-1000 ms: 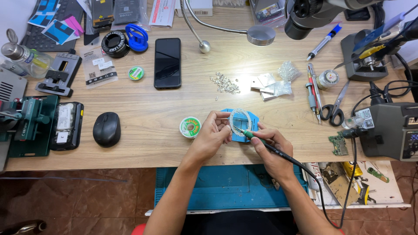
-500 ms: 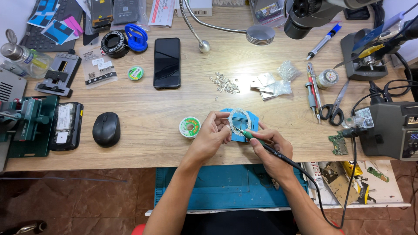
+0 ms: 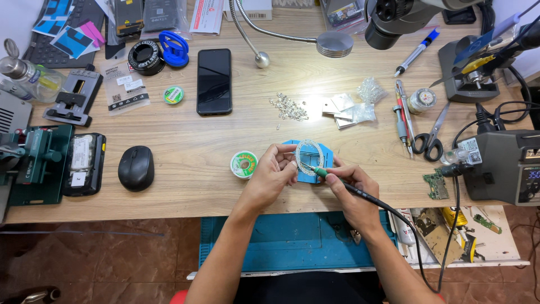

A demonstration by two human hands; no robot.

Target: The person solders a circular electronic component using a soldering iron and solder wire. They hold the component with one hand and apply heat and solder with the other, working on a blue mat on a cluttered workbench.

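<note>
Just below the centre of the frame, your left hand [image 3: 273,171] pinches the left edge of a pale ring-shaped part [image 3: 309,153] lying on a blue holder [image 3: 326,160] on the table [image 3: 185,146]. Your right hand [image 3: 349,183] is closed, pen-style, around a soldering iron [image 3: 337,181], its tip touching the ring's lower edge. Your fingers cover much of the holder, and the ring's detail is too fine to read. A green solder spool [image 3: 244,164] sits just left of your left hand. The iron's cable [image 3: 416,236] runs off towards the lower right.
</note>
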